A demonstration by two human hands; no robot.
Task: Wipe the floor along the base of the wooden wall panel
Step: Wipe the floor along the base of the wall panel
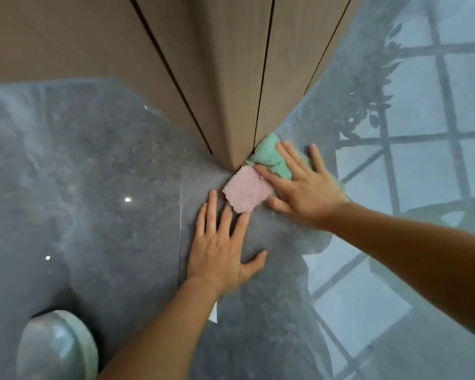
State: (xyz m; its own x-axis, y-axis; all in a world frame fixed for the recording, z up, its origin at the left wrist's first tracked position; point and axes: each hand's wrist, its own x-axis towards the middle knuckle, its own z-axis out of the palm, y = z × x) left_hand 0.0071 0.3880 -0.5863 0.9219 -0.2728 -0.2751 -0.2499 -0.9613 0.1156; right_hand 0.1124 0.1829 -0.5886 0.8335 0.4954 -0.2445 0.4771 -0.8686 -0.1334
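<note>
The wooden wall panel (231, 78) comes down to an outer corner on the glossy grey floor (107, 174). A fluffy cloth, green (272, 157) at the far part and pink (246, 190) at the near part, lies on the floor right at that corner. My right hand (299, 185) presses flat on the cloth, fingers spread over the green part and reaching the pink part. My left hand (222, 242) lies flat on the floor just in front of the pink part, fingers apart, fingertips beside the cloth's edge.
A light shoe (58, 349) shows at the bottom left. A thin tile joint (181, 229) runs down the floor left of my left hand. The floor to the right mirrors a window grid and plants (422, 133).
</note>
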